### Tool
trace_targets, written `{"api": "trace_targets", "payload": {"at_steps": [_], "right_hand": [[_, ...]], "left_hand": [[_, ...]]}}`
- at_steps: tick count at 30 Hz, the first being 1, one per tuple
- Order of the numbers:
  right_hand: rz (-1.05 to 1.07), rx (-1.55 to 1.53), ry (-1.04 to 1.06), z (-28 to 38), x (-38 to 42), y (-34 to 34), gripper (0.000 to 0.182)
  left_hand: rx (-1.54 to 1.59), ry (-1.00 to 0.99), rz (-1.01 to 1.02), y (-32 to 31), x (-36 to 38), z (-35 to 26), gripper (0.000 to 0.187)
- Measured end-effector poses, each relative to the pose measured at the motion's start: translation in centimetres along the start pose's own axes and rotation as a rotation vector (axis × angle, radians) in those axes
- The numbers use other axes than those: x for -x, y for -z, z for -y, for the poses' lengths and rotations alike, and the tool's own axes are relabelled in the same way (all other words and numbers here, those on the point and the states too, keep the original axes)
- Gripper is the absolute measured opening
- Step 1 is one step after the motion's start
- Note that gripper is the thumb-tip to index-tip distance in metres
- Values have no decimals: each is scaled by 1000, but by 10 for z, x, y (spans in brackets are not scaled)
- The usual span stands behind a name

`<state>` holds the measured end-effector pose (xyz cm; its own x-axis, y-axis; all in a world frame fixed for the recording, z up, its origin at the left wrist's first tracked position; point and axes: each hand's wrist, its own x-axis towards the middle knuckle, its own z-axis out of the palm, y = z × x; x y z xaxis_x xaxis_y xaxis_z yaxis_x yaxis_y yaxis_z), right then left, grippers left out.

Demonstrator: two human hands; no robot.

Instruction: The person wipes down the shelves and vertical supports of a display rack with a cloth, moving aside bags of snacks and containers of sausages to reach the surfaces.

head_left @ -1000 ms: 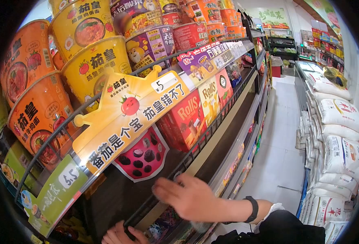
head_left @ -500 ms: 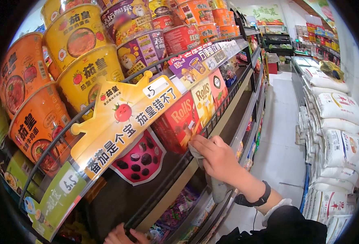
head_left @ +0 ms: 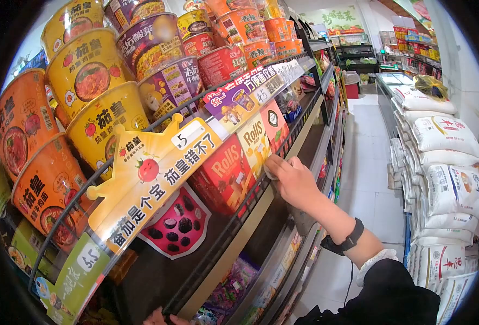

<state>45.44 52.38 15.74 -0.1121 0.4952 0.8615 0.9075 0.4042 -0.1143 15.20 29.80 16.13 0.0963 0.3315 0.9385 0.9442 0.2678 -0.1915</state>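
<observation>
My right hand [head_left: 295, 183] is closed on a grey cloth [head_left: 299, 218], which hangs down below the fingers. It presses against the black wire rail [head_left: 250, 203] along the shelf's front edge. Right behind it stand a yellow Rolls box [head_left: 254, 142] and a red Rolls box [head_left: 224, 172]. At the bottom of the view, my left hand [head_left: 163, 317] is largely cut off, its fingers round the near part of the same rail. A pink bag with dark berries [head_left: 181, 223] lies behind the rail.
Instant noodle tubs [head_left: 109, 124] are stacked on the upper shelf, behind a crown-shaped price sign [head_left: 150, 176]. Purple packets [head_left: 231, 287] sit on a lower shelf. White sacks [head_left: 446, 135] are piled to the right, across the tiled aisle [head_left: 367, 179].
My right hand has moved with the cloth along the rail, away from me, from the red Rolls box to the yellow one. My left hand sits lower in view.
</observation>
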Motion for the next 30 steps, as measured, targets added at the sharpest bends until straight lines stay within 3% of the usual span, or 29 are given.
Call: {"api": "trace_targets", "payload": {"at_steps": [20,26,29,30], "right_hand": [[-15,83,-30,-54,-14,-21,46],[-36,-256,-23,-79,-19,-26,46],[-168,-449,-85,-110,-34,-29,48],[-177,-613,-224,-128,-41,-35,50]], "left_hand": [[-2,17,-7,-4,0,-2,24],[-10,28,-66,-6,-2,-5,29],[-23,39,-87,-9,-3,-5,30],[-28,42,-104,-10,-3,-5,30]]}}
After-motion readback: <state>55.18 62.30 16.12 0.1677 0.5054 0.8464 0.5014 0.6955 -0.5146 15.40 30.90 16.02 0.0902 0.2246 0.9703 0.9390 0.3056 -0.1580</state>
